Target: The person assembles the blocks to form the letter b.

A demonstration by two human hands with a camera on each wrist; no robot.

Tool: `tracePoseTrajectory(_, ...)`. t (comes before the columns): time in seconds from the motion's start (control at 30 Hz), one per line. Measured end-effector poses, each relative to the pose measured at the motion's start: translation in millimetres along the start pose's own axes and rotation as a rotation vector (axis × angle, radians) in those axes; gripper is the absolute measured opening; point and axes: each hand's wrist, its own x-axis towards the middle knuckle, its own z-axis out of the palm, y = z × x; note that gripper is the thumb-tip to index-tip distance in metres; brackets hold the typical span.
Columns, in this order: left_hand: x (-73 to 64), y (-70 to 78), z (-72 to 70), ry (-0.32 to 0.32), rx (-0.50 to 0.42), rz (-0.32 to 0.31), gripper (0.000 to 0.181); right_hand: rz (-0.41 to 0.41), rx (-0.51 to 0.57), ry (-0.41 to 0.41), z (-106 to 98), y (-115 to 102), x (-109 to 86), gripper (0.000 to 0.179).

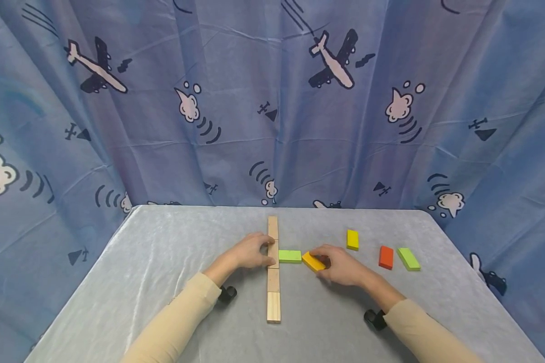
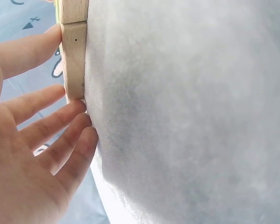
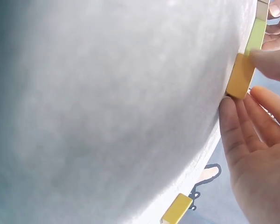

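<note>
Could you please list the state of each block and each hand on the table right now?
Wooden blocks: flat, in one row.
Left hand: steadying that row.
Orange-yellow block: skewed, in right hand grip.
Green block: flat, against the row.
Yellow block, red block, light-green block: flat, loose.

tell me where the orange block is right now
In the head view the orange block lies flat on the grey table, right of centre, between the yellow block and the far-right green block, untouched, just right of the right hand.

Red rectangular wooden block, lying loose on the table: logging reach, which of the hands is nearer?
Right. The right hand lies just left of the red rectangular wooden block; the left hand is farther left.
</note>
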Motion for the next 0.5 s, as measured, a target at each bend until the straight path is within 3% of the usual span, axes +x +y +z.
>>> tracePoseTrajectory(0.5, -0.5, 1.0, 0.2, 0.0, 0.005, -0.01, 0.056, -0.016, 0.005, 0.001, 0.1, 2.3, -1.5, 0.048)
